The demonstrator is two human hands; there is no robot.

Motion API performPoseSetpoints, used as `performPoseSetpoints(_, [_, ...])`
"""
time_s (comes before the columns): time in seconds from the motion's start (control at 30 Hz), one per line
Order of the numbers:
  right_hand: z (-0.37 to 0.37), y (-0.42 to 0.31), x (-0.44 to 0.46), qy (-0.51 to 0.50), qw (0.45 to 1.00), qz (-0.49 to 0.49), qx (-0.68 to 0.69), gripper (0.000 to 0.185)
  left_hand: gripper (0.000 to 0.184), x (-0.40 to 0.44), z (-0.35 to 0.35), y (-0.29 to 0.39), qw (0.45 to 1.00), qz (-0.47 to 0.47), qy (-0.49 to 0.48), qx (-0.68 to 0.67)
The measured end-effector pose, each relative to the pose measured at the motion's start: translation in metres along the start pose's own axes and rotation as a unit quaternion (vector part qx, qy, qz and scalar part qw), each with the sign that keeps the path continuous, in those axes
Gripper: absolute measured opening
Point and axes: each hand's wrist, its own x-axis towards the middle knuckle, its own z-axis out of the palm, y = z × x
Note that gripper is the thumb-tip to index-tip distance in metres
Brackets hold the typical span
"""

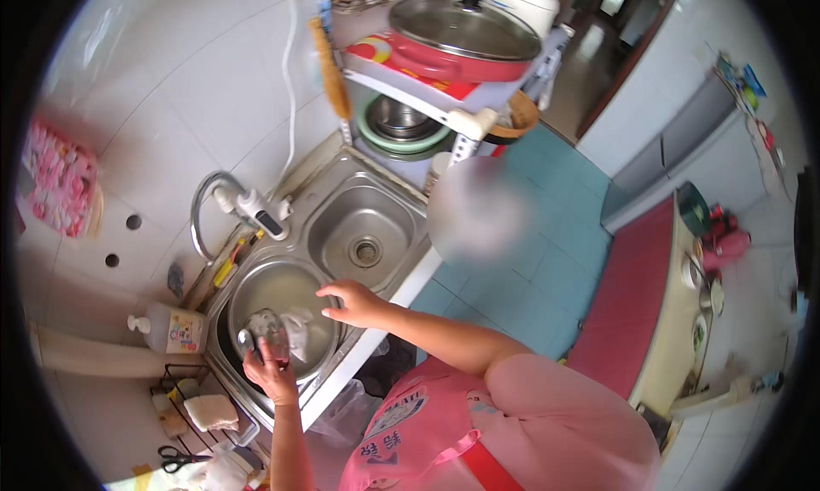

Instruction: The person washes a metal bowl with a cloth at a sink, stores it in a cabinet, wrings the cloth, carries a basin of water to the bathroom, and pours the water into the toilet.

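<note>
Left hand [272,373] curls its fingers around a clear glass vessel [271,330], holding it low inside the basin; how firmly, I cannot tell. Right hand [357,305] hangs over the basin's far side, fingers loosely bent and apart, apparently holding nothing.

Largest around them is the double steel sink [359,213], set against the tiled wall. Its nearer bowl holds a round metal basin [245,288] with cloudy water in it; the other bowl shows its drain [366,252]. A curved faucet [196,226] stands behind, its spout off to the side of the basin. Near the left hand, by the wall, stands a pump bottle [179,330]. Smallest comes a pale, crumpled cloth [297,330], just beside the glass, perhaps touching it.

Wet glass may be slick, so a loose grip could let it slip and knock the metal. Cloudy water could hide a chipped edge from the fingers, and the cloth, if it snags, might drag the vessel sideways.
</note>
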Motion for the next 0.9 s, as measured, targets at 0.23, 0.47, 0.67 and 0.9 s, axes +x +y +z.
performPoseSetpoints(0.23, [-0.098, -0.035, -0.095, 0.029, 0.928, 0.147, 0.34, 0.023, 0.059, 0.019, -0.034, 0.126, 0.594, -0.482, -0.122, -0.633])
performPoseSetpoints(0.47, [-0.252, -0.006, -0.23, 0.102, 0.917, 0.15, 0.355, 0.021, 0.05, -0.004, -0.028, 0.344, 0.409, -0.353, -0.447, -0.713])
performPoseSetpoints(0.67, [-0.424, 0.033, -0.373, 0.194, 0.933, 0.191, 0.236, 0.019, 0.05, -0.029, 0.0, 0.577, 0.393, -0.253, -0.581, -0.666])
performPoseSetpoints(0.9, [-0.611, 0.089, -0.496, 0.247, 0.944, 0.208, 0.062, 0.023, 0.042, -0.063, 0.031, 0.83, 0.369, -0.251, -0.641, -0.624])
